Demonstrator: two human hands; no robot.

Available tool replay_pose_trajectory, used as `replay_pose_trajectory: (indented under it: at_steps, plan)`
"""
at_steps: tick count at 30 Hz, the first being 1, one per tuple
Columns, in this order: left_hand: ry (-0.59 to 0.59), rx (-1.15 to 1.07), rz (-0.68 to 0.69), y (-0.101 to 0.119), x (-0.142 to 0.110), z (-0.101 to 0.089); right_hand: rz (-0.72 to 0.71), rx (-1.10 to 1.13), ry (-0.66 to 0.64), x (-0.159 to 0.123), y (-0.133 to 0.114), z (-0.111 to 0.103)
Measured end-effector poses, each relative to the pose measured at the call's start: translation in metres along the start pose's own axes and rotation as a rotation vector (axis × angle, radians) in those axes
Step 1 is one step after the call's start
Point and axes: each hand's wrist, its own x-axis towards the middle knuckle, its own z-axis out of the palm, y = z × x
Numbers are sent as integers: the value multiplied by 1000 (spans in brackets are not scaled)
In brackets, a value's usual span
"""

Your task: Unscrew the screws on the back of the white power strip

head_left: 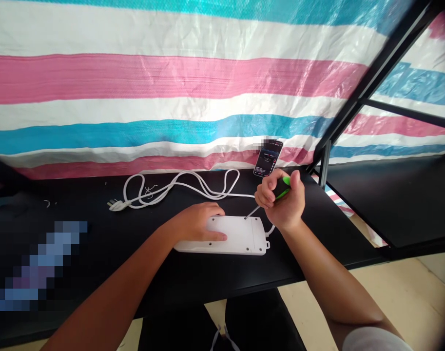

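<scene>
A white power strip lies underside up on the black table, its screw holes showing. Across its left part rests my left hand, thumb along the near side and fingers over the far edge, gripping it. My right hand is wrapped round the black and green handle of a screwdriver. The screwdriver's thin shaft slants down to a hole near the strip's far edge, toward the right end. From the strip's right end runs a white cord, looped behind it and ending in a plug at the left.
A phone with a lit screen leans against the striped plastic sheet at the back. White scraps lie on the black table. A black metal frame rises at the right. A pixelated patch covers the left side.
</scene>
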Motion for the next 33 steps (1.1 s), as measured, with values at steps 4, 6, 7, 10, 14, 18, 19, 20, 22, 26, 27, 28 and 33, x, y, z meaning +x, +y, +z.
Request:
replay_pose_trajectory:
  at_steps: [4, 6, 7, 10, 14, 18, 19, 20, 22, 26, 27, 28, 33]
  plan:
    - [-7, 3, -1, 1, 0, -1, 5, -60, 48, 2, 4, 2]
    - [-2, 8, 0, 1, 1, 0, -36, -81, 66, 3, 6, 1]
    - [1, 10, 1, 1, 0, 0, -59, -95, 70, 4, 8, 0]
    - [8, 15, 6, 0, 0, 0, -86, -148, 76, 7, 11, -3]
    - [13, 10, 16, 0, 0, 1, -83, -154, 84, 6, 12, -3]
    - [24, 16, 36, 0, 1, 3, -102, -130, 33, 3, 12, 0]
    - [26, 19, 44, 0, 1, 4, -105, -133, 7, 2, 11, 1]
    - [27, 23, 51, 1, 1, 4, -106, -139, -13, 1, 10, 1]
    - [26, 29, 61, 3, 2, 6, -100, -155, -18, 0, 8, 2]
    - [16, 25, 73, 10, 3, 12, -71, -163, 55, -4, 4, 5]
    - [15, 24, 77, 12, 4, 14, -70, -150, 74, -5, 4, 6]
    - [16, 24, 81, 14, 4, 16, -73, -137, 91, -6, 4, 7]
    - [8, 15, 97, 21, 5, 25, -85, -145, 91, -8, 8, 6]
